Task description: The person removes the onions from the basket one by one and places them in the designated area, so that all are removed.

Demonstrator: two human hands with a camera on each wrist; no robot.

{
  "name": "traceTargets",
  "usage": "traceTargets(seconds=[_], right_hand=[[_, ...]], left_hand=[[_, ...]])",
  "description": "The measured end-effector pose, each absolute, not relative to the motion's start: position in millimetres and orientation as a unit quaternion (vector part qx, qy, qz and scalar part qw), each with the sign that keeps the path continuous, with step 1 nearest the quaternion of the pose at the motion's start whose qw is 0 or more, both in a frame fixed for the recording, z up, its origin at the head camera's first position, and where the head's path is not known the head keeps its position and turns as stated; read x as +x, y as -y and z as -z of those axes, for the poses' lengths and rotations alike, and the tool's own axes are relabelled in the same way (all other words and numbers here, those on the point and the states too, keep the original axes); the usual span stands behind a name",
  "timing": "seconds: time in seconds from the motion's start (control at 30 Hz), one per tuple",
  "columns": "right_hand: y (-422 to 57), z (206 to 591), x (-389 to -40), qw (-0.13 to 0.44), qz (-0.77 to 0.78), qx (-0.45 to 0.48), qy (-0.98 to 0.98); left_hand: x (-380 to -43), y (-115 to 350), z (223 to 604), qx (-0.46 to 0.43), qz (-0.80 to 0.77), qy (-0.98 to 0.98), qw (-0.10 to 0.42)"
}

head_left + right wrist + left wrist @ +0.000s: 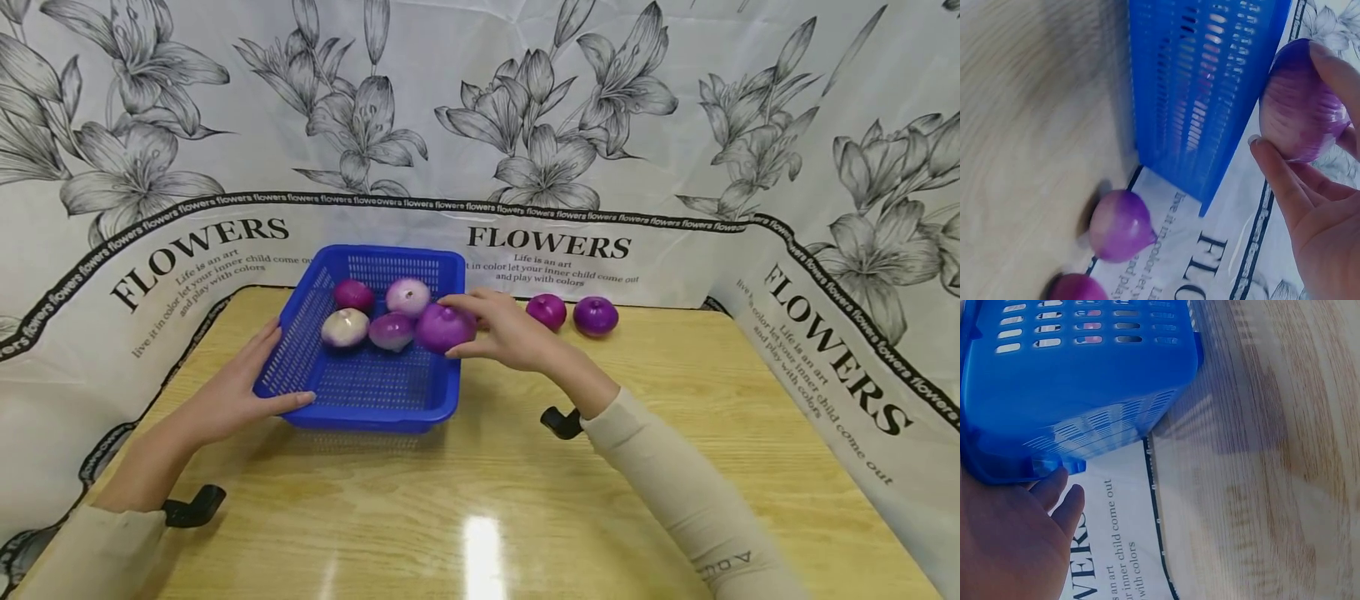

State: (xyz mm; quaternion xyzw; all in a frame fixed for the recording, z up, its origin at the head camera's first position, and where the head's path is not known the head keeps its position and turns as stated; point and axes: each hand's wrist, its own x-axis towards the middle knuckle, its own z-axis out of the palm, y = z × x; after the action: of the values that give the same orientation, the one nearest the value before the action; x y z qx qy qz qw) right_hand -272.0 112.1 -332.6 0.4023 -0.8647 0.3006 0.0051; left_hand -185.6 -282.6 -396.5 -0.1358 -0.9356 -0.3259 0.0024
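A large purple onion (446, 328) is pinched between the thumb and fingers of my right hand (512, 332), over the right rim of a blue plastic basket (408, 421). In the right wrist view, the held onion (1300, 103) shows beside the basket's top edge. Several onions lie inside the basket, among them a pale one (346, 327), a whitish-pink one (408, 297) and a dark purple one (354, 296). My left hand (232, 396) holds the basket's left side, its thumb over the front-left rim. From the left wrist, its fingertips (1071, 503) appear just under the rim.
Two more purple onions, one left (547, 312) and one right (596, 317), sit on the wooden table (525, 492) to the right of the basket, near the back edge. A white flower-printed cloth (405, 221) borders the table at the back and sides.
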Motion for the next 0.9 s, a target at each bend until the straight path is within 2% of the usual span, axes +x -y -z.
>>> traceTargets(seconds=[0.53, 0.9], right_hand=[[-151.0, 339.2, -273.7, 0.005, -0.333, 0.371, 0.867], [-168.8, 360.2, -286.3, -0.003, -0.318, 0.331, 0.888]], left_hand=[[-183.9, 280.3, 392.8, -0.137, 0.328, 0.935, 0.003], [-185.8, 281.0, 394.3, -0.132, 0.327, 0.936, 0.005]])
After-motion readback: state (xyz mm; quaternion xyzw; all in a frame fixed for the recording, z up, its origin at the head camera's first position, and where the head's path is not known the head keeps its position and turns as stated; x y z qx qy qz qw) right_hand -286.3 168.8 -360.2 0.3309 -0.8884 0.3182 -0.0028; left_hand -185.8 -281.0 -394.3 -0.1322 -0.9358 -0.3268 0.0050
